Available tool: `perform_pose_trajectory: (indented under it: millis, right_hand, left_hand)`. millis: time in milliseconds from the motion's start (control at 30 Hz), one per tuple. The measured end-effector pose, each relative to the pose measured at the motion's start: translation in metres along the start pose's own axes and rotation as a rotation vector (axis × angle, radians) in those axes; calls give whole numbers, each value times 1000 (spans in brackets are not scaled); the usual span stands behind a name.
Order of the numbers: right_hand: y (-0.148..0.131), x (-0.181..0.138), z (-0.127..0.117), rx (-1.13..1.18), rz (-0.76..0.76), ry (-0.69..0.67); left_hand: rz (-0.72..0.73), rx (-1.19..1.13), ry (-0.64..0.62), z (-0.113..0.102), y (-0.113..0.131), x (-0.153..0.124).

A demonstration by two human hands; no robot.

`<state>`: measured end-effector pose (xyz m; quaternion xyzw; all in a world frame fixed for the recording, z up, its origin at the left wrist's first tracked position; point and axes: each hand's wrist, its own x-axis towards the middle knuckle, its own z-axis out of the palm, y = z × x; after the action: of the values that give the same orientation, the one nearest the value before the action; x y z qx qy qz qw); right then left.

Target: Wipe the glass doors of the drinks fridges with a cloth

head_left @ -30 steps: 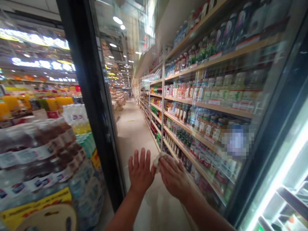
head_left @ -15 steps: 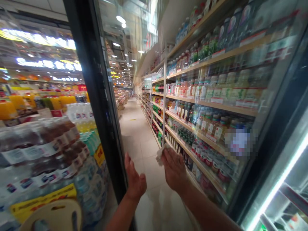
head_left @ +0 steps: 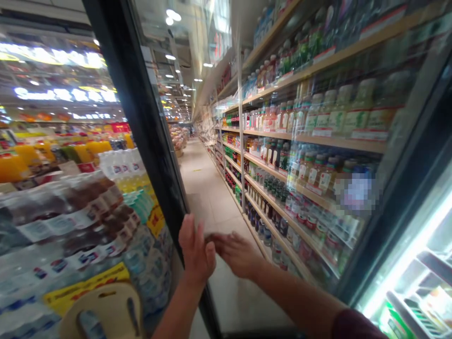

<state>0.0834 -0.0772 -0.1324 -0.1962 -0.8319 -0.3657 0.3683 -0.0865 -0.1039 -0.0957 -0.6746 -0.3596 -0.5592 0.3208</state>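
A glass door (head_left: 219, 310) with a black frame (head_left: 144, 94) stands in front of me, and bottle shelves show in its glass. My left hand (head_left: 197, 249) is raised at the left frame bar with its fingers stretched out; it holds nothing. Just right of it, my right hand (head_left: 240, 254) lies against the glass, fingers together and pointing left toward the left thumb. The pale cloth seen under the right hand a moment ago is hidden behind the hand now.
Stacked packs of bottled drinks (head_left: 70, 226) stand left of the door, with a beige plastic chair (head_left: 106, 306) in front. A lit cooler interior (head_left: 416, 282) is at the lower right. Shelves of bottles (head_left: 328, 136) and an aisle floor (head_left: 197, 188) show in the glass.
My right hand has swept left across the glass, close to my left hand, and the cloth has gone out of sight. The left hand stays by the frame; the view has shifted slightly.
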Motion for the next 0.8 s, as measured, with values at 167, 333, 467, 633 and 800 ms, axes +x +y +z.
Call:
perform_pose_trajectory:
  millis: [167, 333, 467, 633, 800]
  right_hand:
    - [69, 38, -60, -241, 483, 200]
    - [49, -2, -60, -204, 455, 117]
    - [65, -36, -70, -205, 342, 104]
    - [127, -51, -110, -316, 815, 342]
    - [103, -106, -85, -337, 806, 374]
  left_hand:
    - [76, 103, -86, 25, 10, 15]
    - [34, 310, -38, 46, 21, 14]
    - [31, 324, -20, 45, 23, 11]
    - [18, 299, -7, 42, 26, 12]
    - [23, 304, 9, 45, 23, 10]
